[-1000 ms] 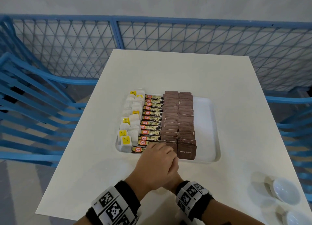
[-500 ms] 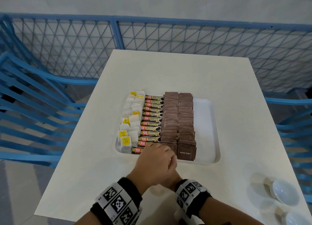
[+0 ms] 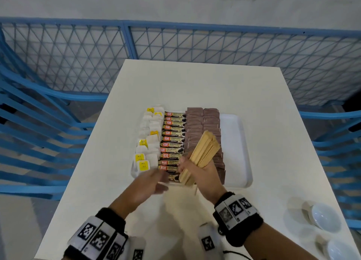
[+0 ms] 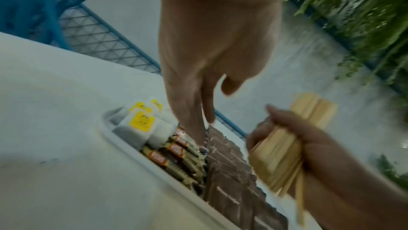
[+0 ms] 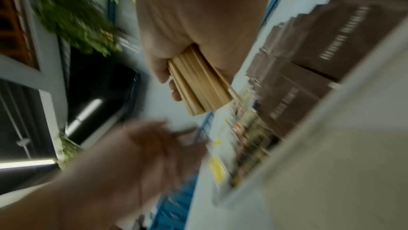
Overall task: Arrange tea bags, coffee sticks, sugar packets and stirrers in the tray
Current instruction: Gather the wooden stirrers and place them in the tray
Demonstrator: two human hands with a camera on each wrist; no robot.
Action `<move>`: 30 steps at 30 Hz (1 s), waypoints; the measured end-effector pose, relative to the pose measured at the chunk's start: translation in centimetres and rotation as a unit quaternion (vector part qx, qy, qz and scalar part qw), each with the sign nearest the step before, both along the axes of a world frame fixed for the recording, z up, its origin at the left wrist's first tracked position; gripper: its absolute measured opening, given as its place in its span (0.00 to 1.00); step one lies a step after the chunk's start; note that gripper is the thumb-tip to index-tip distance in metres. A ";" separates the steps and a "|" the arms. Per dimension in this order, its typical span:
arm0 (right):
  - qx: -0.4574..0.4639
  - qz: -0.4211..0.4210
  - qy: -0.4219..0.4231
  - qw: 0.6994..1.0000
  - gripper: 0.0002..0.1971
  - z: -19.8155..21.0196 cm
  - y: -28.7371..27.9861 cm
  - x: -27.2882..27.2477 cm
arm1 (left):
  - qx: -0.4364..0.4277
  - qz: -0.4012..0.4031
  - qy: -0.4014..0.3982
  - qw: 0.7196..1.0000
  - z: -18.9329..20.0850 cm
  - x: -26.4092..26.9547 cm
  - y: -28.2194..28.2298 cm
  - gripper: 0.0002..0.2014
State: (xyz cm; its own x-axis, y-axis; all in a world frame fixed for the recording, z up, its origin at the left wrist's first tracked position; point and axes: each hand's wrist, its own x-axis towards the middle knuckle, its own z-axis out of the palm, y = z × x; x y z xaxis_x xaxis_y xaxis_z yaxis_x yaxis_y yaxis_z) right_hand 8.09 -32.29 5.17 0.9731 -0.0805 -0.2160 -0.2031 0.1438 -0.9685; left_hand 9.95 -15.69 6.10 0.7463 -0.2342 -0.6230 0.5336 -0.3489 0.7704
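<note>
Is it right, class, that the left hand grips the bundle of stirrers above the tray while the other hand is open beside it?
Not quite. The right hand grips the stirrers above the tray; the left hand is open beside it. The head view shows this.

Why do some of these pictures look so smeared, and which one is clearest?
Head view is sharpest; only the left hand smears. Left wrist view is soft, yet the stirrers read clearly. Right wrist view is worst: the sugar packets streak, and their print is unreadable.
</note>
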 end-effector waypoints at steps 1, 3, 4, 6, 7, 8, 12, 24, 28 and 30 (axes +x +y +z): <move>0.004 -0.014 -0.017 1.000 0.08 0.7 -0.1 0.3 | -0.022 -0.053 0.056 0.997 0.0 -0.2 0.1 0.08; 0.018 -0.038 -0.046 0.998 0.10 2.0 0.1 1.0 | -0.062 -0.156 0.087 0.982 0.1 -0.6 -0.1 0.12; 0.034 -0.049 -0.058 0.997 0.09 2.4 0.3 1.2 | -0.085 -0.182 0.086 0.976 0.1 -0.8 -0.4 0.16; 0.052 -0.071 -0.072 0.994 0.09 2.7 0.6 1.5 | -0.117 -0.187 0.064 0.973 0.4 -1.2 -1.3 0.21; 0.053 -0.078 -0.073 0.993 0.10 2.7 0.9 1.6 | -0.122 -0.172 0.043 0.976 0.4 -1.3 -1.8 0.20; 0.056 -0.081 -0.072 0.993 0.10 2.9 1.1 1.5 | -0.120 -0.148 0.019 0.981 0.6 -1.3 -2.2 0.16; 0.066 -0.071 -0.064 0.993 0.08 2.7 2.0 0.9 | -0.108 -0.057 -0.057 0.991 0.6 -0.7 -2.7 0.09; 0.043 -0.052 0.070 0.995 0.08 1.0 2.3 1.3 | -0.049 -0.195 -0.026 0.979 -1.0 1.2 -0.7 0.39; 0.059 -0.067 0.137 0.987 0.05 0.3 0.5 1.1 | -0.097 -0.176 -0.010 0.980 0.1 2.4 -2.2 0.25; 0.054 -0.066 0.158 0.984 0.05 0.2 -1.0 0.9 | -0.106 -0.156 -0.002 0.982 0.2 2.9 -4.0 0.21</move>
